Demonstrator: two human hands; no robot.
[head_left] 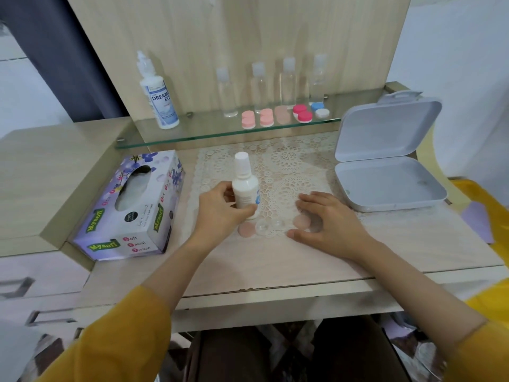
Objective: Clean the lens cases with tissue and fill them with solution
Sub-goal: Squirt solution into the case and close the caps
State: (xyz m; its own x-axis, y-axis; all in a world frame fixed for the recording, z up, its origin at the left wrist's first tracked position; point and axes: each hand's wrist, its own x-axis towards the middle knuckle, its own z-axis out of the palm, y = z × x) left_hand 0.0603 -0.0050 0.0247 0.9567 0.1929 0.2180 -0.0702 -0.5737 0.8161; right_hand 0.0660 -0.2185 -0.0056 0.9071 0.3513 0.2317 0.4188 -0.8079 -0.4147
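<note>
Lens case (pixel 268 225), its two clear cups uncapped, lies on the lace mat (pixel 289 164) near the front of the desk (pixel 275 260), between the two hands. One pinkish cap (pixel 247 229) sits just left of the cups and a second cap (pixel 302 221) just to their right. The left hand (pixel 220 208) grips a small white solution bottle (pixel 243 186) around its lower body, upright and capped, right behind the cups. The right hand (pixel 330 224) is spread with relaxed fingers over the second cap, holding nothing; whether it touches the cap cannot be told. A tissue box (pixel 129 208) lies at the left, an open grey box (pixel 385 172) at the right. On the glass shelf (pixel 209 133) behind stand a large bottle (pixel 157 92), four clear bottles (pixel 287 81) and a row of coloured lens cases (pixel 283 114).
</note>
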